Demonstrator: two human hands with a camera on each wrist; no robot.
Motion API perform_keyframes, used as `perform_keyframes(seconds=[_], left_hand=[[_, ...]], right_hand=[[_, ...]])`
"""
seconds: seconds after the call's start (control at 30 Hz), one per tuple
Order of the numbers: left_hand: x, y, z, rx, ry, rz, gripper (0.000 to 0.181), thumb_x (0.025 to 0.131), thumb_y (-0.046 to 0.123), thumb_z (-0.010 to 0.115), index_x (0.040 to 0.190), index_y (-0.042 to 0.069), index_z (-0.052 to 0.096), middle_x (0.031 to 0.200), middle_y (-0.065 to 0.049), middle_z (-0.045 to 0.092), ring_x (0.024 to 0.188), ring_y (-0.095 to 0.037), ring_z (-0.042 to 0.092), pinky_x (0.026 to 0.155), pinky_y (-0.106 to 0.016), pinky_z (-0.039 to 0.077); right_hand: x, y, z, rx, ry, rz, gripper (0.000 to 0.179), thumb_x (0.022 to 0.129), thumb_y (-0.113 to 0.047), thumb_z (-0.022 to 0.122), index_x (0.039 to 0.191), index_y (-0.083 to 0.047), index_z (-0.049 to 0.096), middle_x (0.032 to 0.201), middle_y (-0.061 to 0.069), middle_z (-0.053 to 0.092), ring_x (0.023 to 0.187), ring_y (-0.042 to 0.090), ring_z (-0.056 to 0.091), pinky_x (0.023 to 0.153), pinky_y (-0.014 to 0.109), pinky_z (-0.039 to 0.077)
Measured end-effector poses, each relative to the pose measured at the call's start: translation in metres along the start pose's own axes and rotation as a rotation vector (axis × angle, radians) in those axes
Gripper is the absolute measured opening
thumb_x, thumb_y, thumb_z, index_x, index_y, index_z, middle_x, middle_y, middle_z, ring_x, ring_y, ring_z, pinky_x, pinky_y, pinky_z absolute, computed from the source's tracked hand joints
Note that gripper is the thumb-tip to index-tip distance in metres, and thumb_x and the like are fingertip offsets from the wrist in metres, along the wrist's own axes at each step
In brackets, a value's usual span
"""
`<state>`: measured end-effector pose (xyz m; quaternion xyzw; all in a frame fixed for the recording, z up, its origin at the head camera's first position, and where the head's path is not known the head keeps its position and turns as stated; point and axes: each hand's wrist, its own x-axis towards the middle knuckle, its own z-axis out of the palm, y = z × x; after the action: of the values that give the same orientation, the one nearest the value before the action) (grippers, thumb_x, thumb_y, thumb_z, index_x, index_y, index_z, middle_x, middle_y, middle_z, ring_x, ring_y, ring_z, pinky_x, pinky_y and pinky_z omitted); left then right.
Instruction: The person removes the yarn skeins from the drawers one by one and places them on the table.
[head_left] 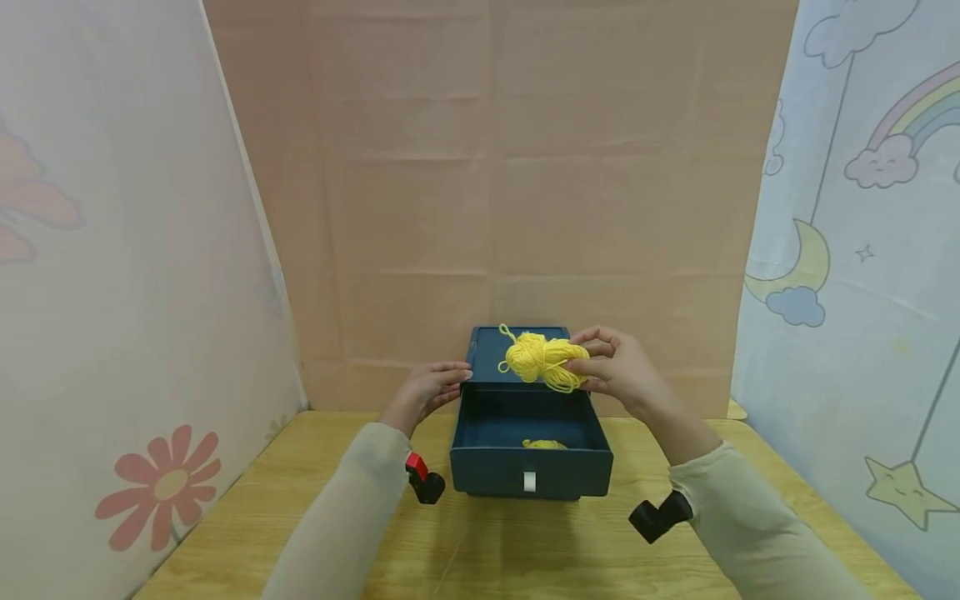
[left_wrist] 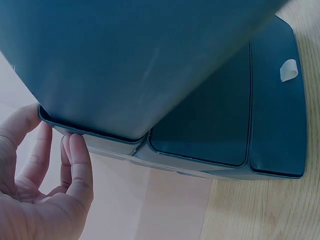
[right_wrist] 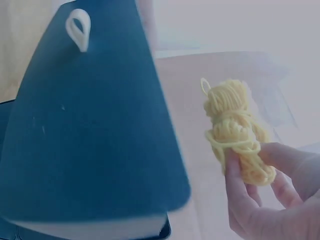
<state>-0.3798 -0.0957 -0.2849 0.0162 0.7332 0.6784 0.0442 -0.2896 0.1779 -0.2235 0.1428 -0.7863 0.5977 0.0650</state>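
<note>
A dark blue drawer unit (head_left: 483, 354) stands on the table with its top drawer (head_left: 487, 472) pulled out toward me. My right hand (head_left: 615, 371) pinches a bundle of yellow yarn (head_left: 528, 357) by its right end, held up above the drawer. Loose loops stick out of the bundle in the right wrist view. Inside the drawer, a second yellow yarn bundle (head_left: 543, 444) shows just over the front wall. At the unit's upper left corner, my left hand (head_left: 427, 392) holds the edge with bent fingers; the left wrist view shows its fingertips (left_wrist: 75, 145) against the side.
Lower drawers (left_wrist: 205, 115) of the unit are pushed in. White tabs mark the drawer fronts, such as the pull tab (head_left: 529, 482). Behind the unit hangs a brown backdrop (head_left: 420, 250), and printed cloths flank the wooden table (head_left: 300, 492) on both sides.
</note>
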Motion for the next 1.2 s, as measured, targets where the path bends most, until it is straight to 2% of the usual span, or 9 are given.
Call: perform_keyframes(seconds=[0.2,0.3,0.43,0.63,0.77,0.97,1.2], left_hand=[[-0.002,-0.001,-0.001,-0.01,-0.025,0.013,0.029,0.093,0.016,0.065,0.12,0.006,0.066,0.127,-0.012,0.061,0.102,-0.02,0.061,0.104,-0.038,0.045],[-0.001,0.0,-0.001,-0.014,-0.029,0.01,0.029,0.093,0.016,0.065,0.121,0.006,0.066,0.127,-0.011,0.06,0.1,-0.019,0.059,0.105,-0.038,0.045],[-0.001,-0.001,-0.001,-0.018,-0.034,0.012,0.029,0.093,0.016,0.065,0.121,0.005,0.066,0.129,-0.012,0.059,0.101,-0.019,0.059,0.102,-0.034,0.048],[0.0,-0.001,-0.002,-0.015,-0.028,0.019,0.029,0.093,0.016,0.065,0.12,0.005,0.067,0.131,-0.014,0.059,0.108,-0.024,0.058,0.101,-0.035,0.048],[-0.001,-0.001,-0.002,-0.015,-0.022,0.016,0.029,0.093,0.015,0.065,0.12,0.004,0.067,0.132,-0.014,0.058,0.111,-0.027,0.058,0.105,-0.039,0.045],[-0.001,-0.001,-0.001,-0.007,-0.01,0.013,0.028,0.093,0.016,0.065,0.118,0.005,0.067,0.131,-0.014,0.059,0.111,-0.027,0.059,0.105,-0.04,0.045],[0.0,-0.001,-0.002,0.003,-0.014,0.017,0.029,0.093,0.018,0.065,0.119,0.007,0.067,0.132,-0.013,0.059,0.113,-0.026,0.059,0.105,-0.039,0.045]], right_hand=[[-0.01,0.008,-0.022,0.2,0.098,-0.026,0.02,0.088,-0.005,0.069,0.102,-0.014,0.057,0.092,-0.008,0.063,0.082,0.006,0.066,0.073,0.022,0.058],[-0.014,0.016,-0.033,0.3,0.141,-0.028,0.021,0.089,-0.003,0.068,0.1,-0.016,0.056,0.089,-0.011,0.064,0.082,0.004,0.066,0.071,0.021,0.058],[-0.019,0.03,-0.043,0.366,0.218,-0.016,0.022,0.089,-0.004,0.068,0.102,-0.015,0.053,0.089,-0.01,0.063,0.082,0.003,0.065,0.072,0.02,0.058],[-0.023,0.06,-0.053,0.394,0.334,0.018,0.026,0.085,-0.007,0.073,0.102,-0.012,0.054,0.091,-0.007,0.06,0.08,0.003,0.066,0.072,0.02,0.058],[-0.023,0.083,-0.057,0.391,0.38,0.069,0.023,0.087,-0.002,0.069,0.102,-0.011,0.053,0.09,-0.007,0.058,0.079,0.003,0.065,0.073,0.02,0.058],[-0.025,0.119,-0.055,0.371,0.427,0.185,0.024,0.088,-0.001,0.068,0.104,-0.011,0.054,0.095,-0.003,0.053,0.078,0.003,0.064,0.074,0.021,0.057],[-0.027,0.158,-0.048,0.326,0.455,0.259,0.024,0.087,-0.001,0.069,0.106,-0.004,0.055,0.094,0.002,0.052,0.074,0.006,0.063,0.073,0.025,0.059]])
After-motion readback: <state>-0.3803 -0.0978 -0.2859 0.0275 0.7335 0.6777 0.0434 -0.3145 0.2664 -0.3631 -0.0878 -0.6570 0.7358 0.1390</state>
